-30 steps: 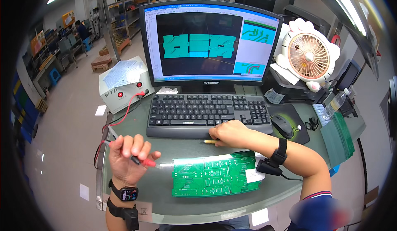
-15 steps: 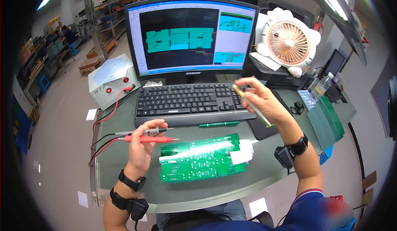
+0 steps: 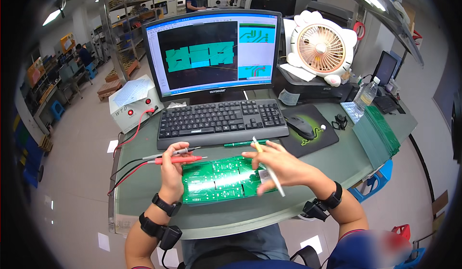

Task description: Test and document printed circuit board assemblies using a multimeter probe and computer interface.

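Note:
My left hand (image 3: 171,178) is closed around two test probes, a red test probe (image 3: 186,160) and a grey test probe (image 3: 180,151), their metal tips pointing right. Just below the tips lies a green printed circuit board (image 3: 211,185), glare running across its middle. My right hand (image 3: 290,169) hovers at the board's right end, fingers partly spread, with a slim pale pen (image 3: 273,177) with a yellowish part held between them. A white piece (image 3: 263,174) shows partly under that hand; the rest is hidden.
Behind the board lie a green pen (image 3: 236,144), a keyboard (image 3: 221,120) and a mouse (image 3: 299,126) on its pad. A monitor (image 3: 211,92) stands behind, a white box with red leads (image 3: 132,103) at left. A fan (image 3: 321,47), bottle (image 3: 368,96) and stacked green boards (image 3: 378,136) stand right.
My right hand has come down and left from beside the keyboard to the board's right end, pen still in it, uncovering the mouse. The left hand keeps its probes. The view has shifted.

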`<state>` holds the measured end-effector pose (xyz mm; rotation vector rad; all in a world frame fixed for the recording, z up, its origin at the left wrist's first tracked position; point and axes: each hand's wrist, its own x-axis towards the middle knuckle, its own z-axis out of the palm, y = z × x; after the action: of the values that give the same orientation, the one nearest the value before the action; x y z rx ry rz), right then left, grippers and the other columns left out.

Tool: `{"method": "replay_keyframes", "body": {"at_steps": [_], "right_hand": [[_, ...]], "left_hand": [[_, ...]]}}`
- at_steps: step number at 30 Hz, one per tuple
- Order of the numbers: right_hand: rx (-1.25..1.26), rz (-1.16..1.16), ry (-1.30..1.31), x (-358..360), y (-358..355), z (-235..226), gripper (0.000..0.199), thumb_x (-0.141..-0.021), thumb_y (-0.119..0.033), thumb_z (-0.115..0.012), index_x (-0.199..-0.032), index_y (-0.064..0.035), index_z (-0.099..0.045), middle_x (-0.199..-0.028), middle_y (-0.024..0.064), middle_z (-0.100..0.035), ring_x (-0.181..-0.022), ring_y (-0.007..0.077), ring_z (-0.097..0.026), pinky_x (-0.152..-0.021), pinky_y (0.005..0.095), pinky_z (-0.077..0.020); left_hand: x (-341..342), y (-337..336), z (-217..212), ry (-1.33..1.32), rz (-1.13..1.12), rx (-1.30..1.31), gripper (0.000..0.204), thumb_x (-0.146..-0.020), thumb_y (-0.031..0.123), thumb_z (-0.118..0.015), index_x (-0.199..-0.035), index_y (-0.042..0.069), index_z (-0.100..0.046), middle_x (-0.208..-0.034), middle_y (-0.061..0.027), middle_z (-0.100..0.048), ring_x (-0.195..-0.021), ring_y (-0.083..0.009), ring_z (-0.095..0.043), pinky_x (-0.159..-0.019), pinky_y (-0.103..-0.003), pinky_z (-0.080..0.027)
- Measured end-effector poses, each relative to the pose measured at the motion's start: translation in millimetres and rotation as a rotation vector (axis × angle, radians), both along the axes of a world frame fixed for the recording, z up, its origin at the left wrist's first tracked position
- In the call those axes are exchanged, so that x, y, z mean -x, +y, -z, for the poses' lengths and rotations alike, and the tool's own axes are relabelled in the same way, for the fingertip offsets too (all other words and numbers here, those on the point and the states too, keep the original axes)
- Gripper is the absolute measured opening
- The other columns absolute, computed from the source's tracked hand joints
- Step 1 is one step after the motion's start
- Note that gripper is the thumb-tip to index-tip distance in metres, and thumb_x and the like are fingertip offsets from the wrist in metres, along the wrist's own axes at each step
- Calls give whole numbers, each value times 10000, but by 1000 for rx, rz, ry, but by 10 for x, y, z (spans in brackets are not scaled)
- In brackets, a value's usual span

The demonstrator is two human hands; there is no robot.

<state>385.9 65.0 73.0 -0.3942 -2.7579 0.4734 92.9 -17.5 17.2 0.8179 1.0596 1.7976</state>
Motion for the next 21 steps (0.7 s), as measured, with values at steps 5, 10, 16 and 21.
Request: {"method": "replay_keyframes", "body": {"at_steps": [5, 10, 16, 21], "right_hand": [[27, 23, -133, 80, 10, 57, 689, -633, -464, -810, -1125, -96, -499, -1309, 81, -519, -1259, 275, -461, -1028, 482, -296], [-5, 38, -134, 53, 84, 70, 658, -640, -422, -810, -1126, -103, -503, -1325, 81, -527, -1243, 263, -478, -1043, 475, -279], [444, 532, 740, -399, 861, 388, 196, -954, -234, -563, -894, -47, -561, -929, 95, -723, -845, 183, -681, -716, 291, -494], [-10, 839, 659, -844, 1252, 737, 179, -903, -195, -635, -937, -40, -553, -985, 144, -698, -858, 271, -674, -754, 342, -507]], "left_hand": [[-31, -17, 0, -19, 20, 13, 417, -973, 353, -320, -1061, 30, -569, -896, -84, -589, -840, -160, -573, -812, -313, -482], [9, 10, 44, -39, 59, 15, 419, -978, 353, -321, -1018, 29, -584, -895, -78, -586, -847, -163, -577, -829, -327, -487], [324, -82, -171, 93, -6, -114, 337, -998, 345, -387, -942, 76, -583, -850, -21, -583, -680, -84, -551, -576, -234, -441], [53, -15, -617, 230, 245, -89, 404, -984, 399, -397, -980, 40, -583, -684, -94, -606, -583, -152, -578, -538, -281, -473]]}}
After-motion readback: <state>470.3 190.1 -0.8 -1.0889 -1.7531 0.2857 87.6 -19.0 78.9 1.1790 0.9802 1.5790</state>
